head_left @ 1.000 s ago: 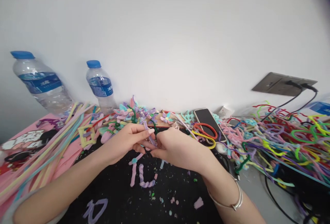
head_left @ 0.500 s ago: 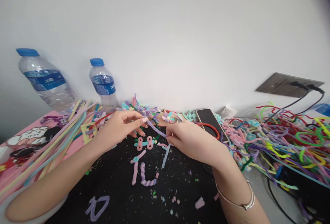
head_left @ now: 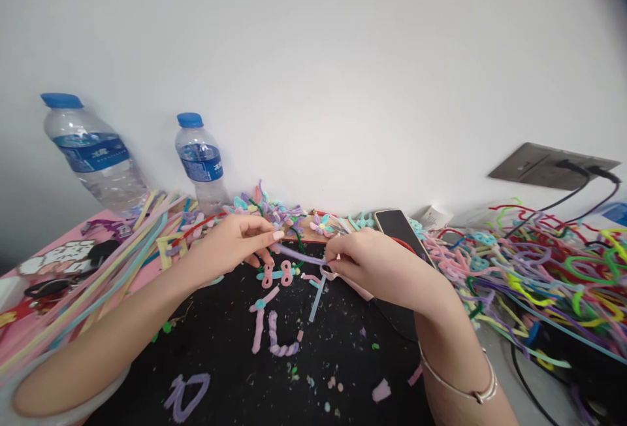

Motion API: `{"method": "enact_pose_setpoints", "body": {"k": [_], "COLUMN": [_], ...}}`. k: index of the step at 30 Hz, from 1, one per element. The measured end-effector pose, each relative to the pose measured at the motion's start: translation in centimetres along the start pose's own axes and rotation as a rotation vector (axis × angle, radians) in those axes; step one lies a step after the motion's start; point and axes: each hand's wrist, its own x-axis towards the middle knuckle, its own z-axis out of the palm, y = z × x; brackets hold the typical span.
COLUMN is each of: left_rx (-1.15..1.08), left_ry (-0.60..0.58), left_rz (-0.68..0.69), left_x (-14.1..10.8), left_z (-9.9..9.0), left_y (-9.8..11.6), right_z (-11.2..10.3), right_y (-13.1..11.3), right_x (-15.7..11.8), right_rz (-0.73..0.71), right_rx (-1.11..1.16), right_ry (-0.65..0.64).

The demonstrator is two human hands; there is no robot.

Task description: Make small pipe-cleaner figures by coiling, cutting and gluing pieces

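A purple pipe cleaner (head_left: 301, 256) is stretched between my two hands above the black mat (head_left: 235, 380). My left hand (head_left: 249, 240) pinches its left end between thumb and fingers. At the other end my right hand (head_left: 350, 256) grips it, with the fingertips partly hidden. Below my right hand lie a pale blue strip (head_left: 317, 300) and a pink strip (head_left: 357, 290). Nearby on the mat are pink loops on a blue piece (head_left: 277, 274), a pink stem shape (head_left: 258, 328) and a twisted pink-purple curve (head_left: 281, 347). A purple bent piece (head_left: 189, 396) lies nearer to me.
Two plastic bottles (head_left: 98, 155) (head_left: 200, 161) lean by the wall. Long pastel pipe cleaners (head_left: 117, 259) cover the left side. A phone (head_left: 399, 227) lies behind my right hand. A colourful tangle of pipe cleaners (head_left: 553, 262) and a wall socket (head_left: 543, 164) with cables are at right.
My right hand has shifted slightly to the right, and the purple pipe cleaner now runs flatter between both hands. The pink strip beneath my right hand has come into view.
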Motion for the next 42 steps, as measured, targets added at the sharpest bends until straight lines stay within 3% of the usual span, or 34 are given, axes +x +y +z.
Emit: {"method": "enact_pose_setpoints", "body": {"k": [5,10,14,17,20,26,35,42], "left_rx": [-0.007,0.045,0.065,0.023,-0.02,0.005,0.074,0.133], "left_ry": [-0.16,-0.198,-0.195,-0.211,-0.241,-0.255,-0.25,-0.17], "left_rz": [0.012,0.042,0.06,0.097,0.122,0.12,0.137,0.162], "left_x": [-0.1,-0.1,0.0,0.1,-0.1,-0.7,-0.2,-0.3], "left_z": [-0.4,-0.4,-0.4,-0.4,-0.2,0.4,0.5,0.9], "left_y": [-0.1,0.1,-0.1,-0.5,-0.5,0.2,-0.3,-0.8], "right_z": [-0.2,-0.6,-0.6,0.2,1.6,3.1,3.7,4.5], "right_y": [0.5,0.8,1.8,2.8,2.9,1.2,1.0,0.8], "right_x": [0.0,0.0,0.7,1.9,3.1,4.1,4.4,4.6], "right_rz": [0.047,0.142,0.261,0.171,0.063,-0.116,-0.104,-0.109], "right_rx": [0.023,0.077,0.378,0.685,0.798,0.69,0.546,0.363], "right_ry": [0.022,0.07,0.167,0.195,0.116,0.054,0.115,0.163]}}
